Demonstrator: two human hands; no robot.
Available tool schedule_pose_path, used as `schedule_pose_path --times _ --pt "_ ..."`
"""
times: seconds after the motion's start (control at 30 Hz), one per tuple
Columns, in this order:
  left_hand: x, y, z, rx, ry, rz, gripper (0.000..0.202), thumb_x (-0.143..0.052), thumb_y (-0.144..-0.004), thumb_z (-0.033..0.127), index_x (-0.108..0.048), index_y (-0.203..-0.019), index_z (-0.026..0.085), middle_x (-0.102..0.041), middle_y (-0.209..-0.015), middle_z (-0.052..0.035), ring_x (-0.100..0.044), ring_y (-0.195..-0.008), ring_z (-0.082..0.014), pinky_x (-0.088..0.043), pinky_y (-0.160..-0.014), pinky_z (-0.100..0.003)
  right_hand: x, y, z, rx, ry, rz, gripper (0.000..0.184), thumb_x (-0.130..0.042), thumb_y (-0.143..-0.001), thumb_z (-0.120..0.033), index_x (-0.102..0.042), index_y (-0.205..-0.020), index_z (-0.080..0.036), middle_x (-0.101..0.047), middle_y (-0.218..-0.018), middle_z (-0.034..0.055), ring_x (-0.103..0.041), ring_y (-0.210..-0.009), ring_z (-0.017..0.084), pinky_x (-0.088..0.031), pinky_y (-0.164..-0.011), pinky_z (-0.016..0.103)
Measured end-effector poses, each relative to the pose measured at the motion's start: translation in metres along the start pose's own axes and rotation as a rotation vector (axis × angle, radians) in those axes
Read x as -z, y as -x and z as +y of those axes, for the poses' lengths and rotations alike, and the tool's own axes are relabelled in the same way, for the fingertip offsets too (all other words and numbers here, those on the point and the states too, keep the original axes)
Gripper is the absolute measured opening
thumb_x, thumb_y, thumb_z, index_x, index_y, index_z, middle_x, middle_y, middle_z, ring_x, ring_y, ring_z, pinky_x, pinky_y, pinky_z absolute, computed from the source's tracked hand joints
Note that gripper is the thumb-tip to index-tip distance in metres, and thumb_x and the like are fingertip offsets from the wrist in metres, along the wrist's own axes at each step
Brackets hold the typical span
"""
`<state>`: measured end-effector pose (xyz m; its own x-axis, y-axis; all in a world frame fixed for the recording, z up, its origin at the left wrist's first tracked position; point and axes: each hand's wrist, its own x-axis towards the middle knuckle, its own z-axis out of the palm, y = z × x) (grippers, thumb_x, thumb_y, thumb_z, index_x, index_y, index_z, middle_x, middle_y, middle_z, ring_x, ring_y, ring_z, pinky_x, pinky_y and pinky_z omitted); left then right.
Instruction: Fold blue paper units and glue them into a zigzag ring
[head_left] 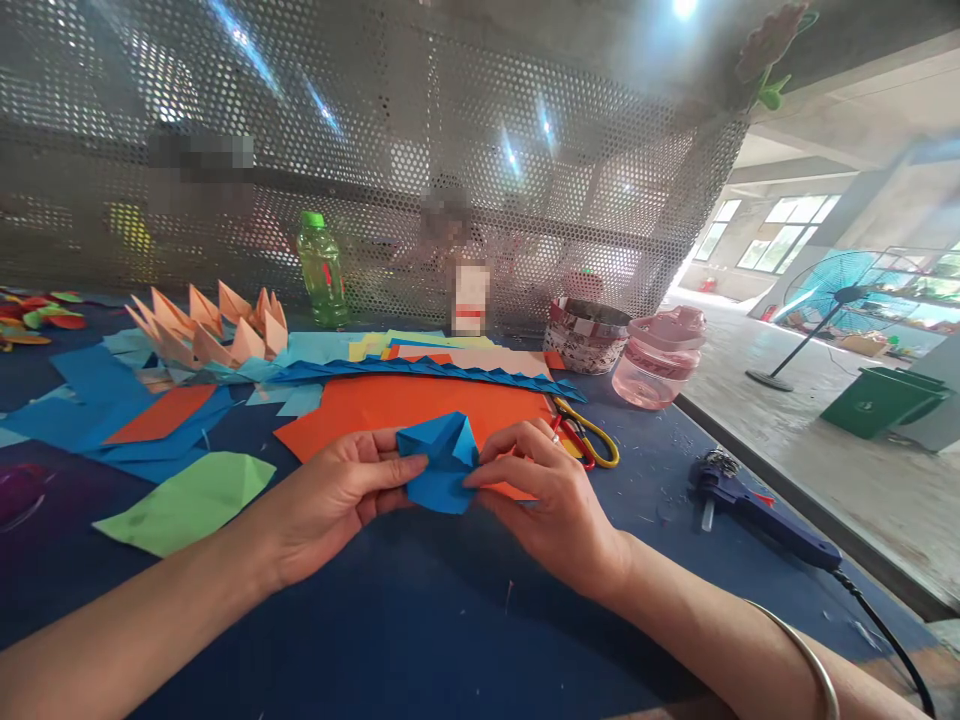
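Note:
A partly folded blue sheet of paper (442, 468) is held up above the dark blue table, its top edges creased into flaps. My left hand (352, 480) pinches its left side between thumb and fingers. At the lower right edge, my right hand (547, 490) is closed on the same paper. Behind it lie orange sheets (420, 400), with a long blue folded-paper strip (450, 375) across their far edge. Scissors with red and yellow handles (589, 435) rest just beyond my right hand. A light green sheet (191, 500) lies beside my left forearm.
A peach folded-paper ring (214, 330) and blue sheets (127, 410) occupy the left side. A green bottle (322, 270), a patterned bowl (585, 335) and a pink jug (660, 360) stand along the back. At the right lies a corded glue gun (765, 520). Perforated metal panels (375, 150) rise behind.

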<state>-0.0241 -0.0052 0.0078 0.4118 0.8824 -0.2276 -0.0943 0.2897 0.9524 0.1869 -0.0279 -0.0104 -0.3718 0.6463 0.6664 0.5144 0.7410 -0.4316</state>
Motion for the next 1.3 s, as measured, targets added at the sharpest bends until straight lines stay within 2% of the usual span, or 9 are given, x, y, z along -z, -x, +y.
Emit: schedule_pose_path --times 0.17,0.3,0.47,0.6,0.73,0.83,0.97,1.13,1.3 --pt "-0.002 0.001 -0.002 -0.016 -0.049 -0.035 0.025 -0.071 -0.075 0.028 -0.072 -0.099 0.021 -0.073 -0.102 -0.0055 -0.066 -0.093 -0.0200 -0.050 -0.085 -0.028 0.000 0.000 0.001 -0.045 -0.025 -0.005 0.002 -0.068 -0.079 -0.024 -0.070 -0.079 -0.023 -0.059 -0.092 0.0050 -0.056 -0.088 0.017 -0.048 -0.079 0.033" --pt "-0.005 0.002 -0.003 -0.051 -0.107 -0.031 0.029 -0.071 -0.074 0.030 -0.071 -0.102 0.022 -0.073 -0.101 -0.0047 -0.065 -0.090 -0.0196 -0.049 -0.084 -0.029 -0.002 0.000 -0.001 -0.122 -0.062 0.000 0.003 -0.070 -0.078 -0.024 -0.068 -0.078 -0.021 -0.057 -0.095 0.0057 -0.057 -0.090 0.017 -0.047 -0.083 0.034" --pt "-0.009 0.004 -0.003 -0.099 -0.190 -0.055 0.031 -0.072 -0.073 0.031 -0.071 -0.103 0.024 -0.072 -0.105 -0.0037 -0.064 -0.096 -0.0213 -0.047 -0.088 -0.031 -0.004 0.001 -0.006 -0.264 -0.119 0.000 0.009 -0.071 -0.074 -0.022 -0.062 -0.072 -0.020 -0.056 -0.095 0.0037 -0.057 -0.089 0.016 -0.047 -0.082 0.031" --pt "-0.010 0.006 -0.003 -0.105 -0.209 -0.061 0.030 -0.074 -0.071 0.029 -0.071 -0.101 0.026 -0.073 -0.103 -0.0011 -0.064 -0.099 -0.0209 -0.047 -0.090 -0.029 -0.005 0.001 -0.008 -0.312 -0.161 -0.006 0.009 -0.069 -0.074 -0.020 -0.060 -0.071 -0.020 -0.059 -0.091 0.0025 -0.057 -0.085 0.015 -0.047 -0.076 0.028" --pt "-0.012 0.006 -0.004 -0.106 -0.237 -0.042 0.034 -0.077 -0.067 0.028 -0.071 -0.100 0.027 -0.073 -0.105 0.0002 -0.065 -0.100 -0.0215 -0.048 -0.091 -0.029 -0.007 0.002 -0.009 -0.399 -0.159 -0.058 0.011 -0.067 -0.075 -0.022 -0.059 -0.068 -0.019 -0.061 -0.069 -0.0021 -0.053 -0.064 0.011 -0.043 -0.060 0.023" --pt "-0.015 0.006 -0.005 -0.114 -0.257 0.009 0.039 -0.079 -0.064 0.029 -0.070 -0.102 0.026 -0.073 -0.104 -0.0008 -0.065 -0.100 -0.0239 -0.049 -0.091 -0.033 -0.008 0.004 -0.009 -0.455 -0.199 -0.095 0.012 -0.065 -0.076 -0.022 -0.058 -0.067 -0.019 -0.060 -0.064 -0.0042 -0.050 -0.058 0.009 -0.040 -0.055 0.021" --pt "-0.016 0.006 -0.006 -0.114 -0.250 0.041 0.037 -0.079 -0.063 0.029 -0.071 -0.099 0.023 -0.074 -0.102 -0.0026 -0.064 -0.101 -0.0261 -0.047 -0.094 -0.037 -0.011 0.006 -0.009 -0.478 -0.283 -0.058 0.013 -0.068 -0.073 -0.023 -0.055 -0.077 -0.020 -0.058 -0.067 -0.0050 -0.050 -0.060 0.008 -0.041 -0.057 0.021" --pt "-0.016 0.005 -0.005 -0.082 -0.212 0.033 0.033 -0.077 -0.065 0.027 -0.071 -0.097 0.022 -0.074 -0.102 -0.0034 -0.064 -0.100 -0.0245 -0.044 -0.096 -0.037 -0.013 0.006 -0.009 -0.585 -0.480 -0.041 0.037 -0.069 -0.071 -0.023 -0.044 -0.099 -0.024 -0.058 -0.068 -0.0074 -0.051 -0.058 0.009 -0.042 -0.058 0.023" --pt "-0.015 0.005 -0.005 -0.088 -0.208 0.066 0.031 -0.077 -0.064 0.026 -0.071 -0.094 0.020 -0.074 -0.101 -0.0050 -0.065 -0.098 -0.0254 -0.043 -0.097 -0.039 -0.011 0.004 -0.009 -0.648 -0.623 -0.067 0.040 -0.069 -0.075 -0.034 -0.043 -0.104 -0.023 -0.054 -0.066 -0.0076 -0.048 -0.058 0.008 -0.038 -0.056 0.022"
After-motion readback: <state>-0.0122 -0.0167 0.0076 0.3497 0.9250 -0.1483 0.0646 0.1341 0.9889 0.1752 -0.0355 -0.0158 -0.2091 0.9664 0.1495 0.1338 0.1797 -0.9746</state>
